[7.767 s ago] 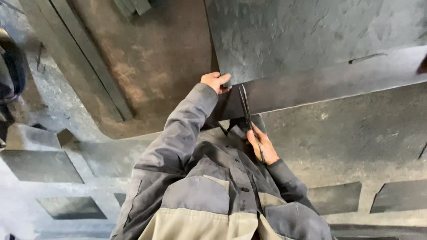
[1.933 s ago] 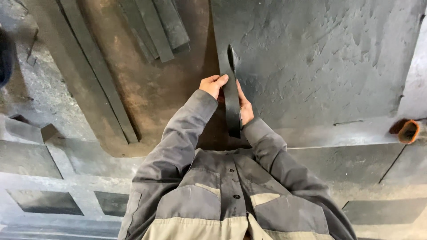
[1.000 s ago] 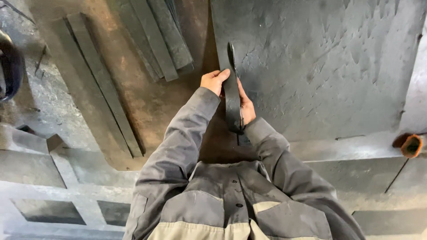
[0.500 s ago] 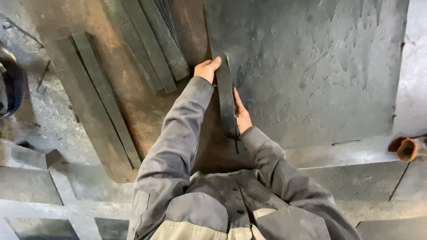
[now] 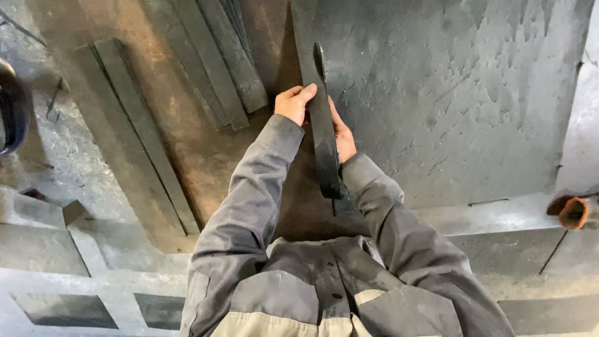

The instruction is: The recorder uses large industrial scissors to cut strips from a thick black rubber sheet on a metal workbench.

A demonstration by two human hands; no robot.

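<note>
1. we see a big grey metal sheet (image 5: 449, 93) filling the upper right of the view, surface rough & scuffed; its left edge runs just beside the strip we hold.
2. a rusty brown floor plate (image 5: 187, 143) lies left of it, under our arms.
3. two long flat bars (image 5: 143, 137) lie side by side on that plate, angled down toward the right; a 2nd bundle of flat bars (image 5: 218, 68) lies nearer the hands, its lower end just beside our left hand.
4. grey steel frame (image 5: 62, 249) w/ rectangular cut-outs sits at lower left.
5. we hold a narrow dark metal strip (image 5: 324, 125) edge-on betw. both hands, running away from us, far end rounded, near end down by the right sleeve.
6. left hand (image 5: 294, 103) is closed on the strip's left side, thumb over the top edge.
7. right hand (image 5: 342, 137) is pressed to the strip's right side, mostly hidden behind it; fingers look wrapped on it, gripping.
8. small orange-rimmed tube end (image 5: 573, 212) sits at far right, well apart from the hands.
</note>
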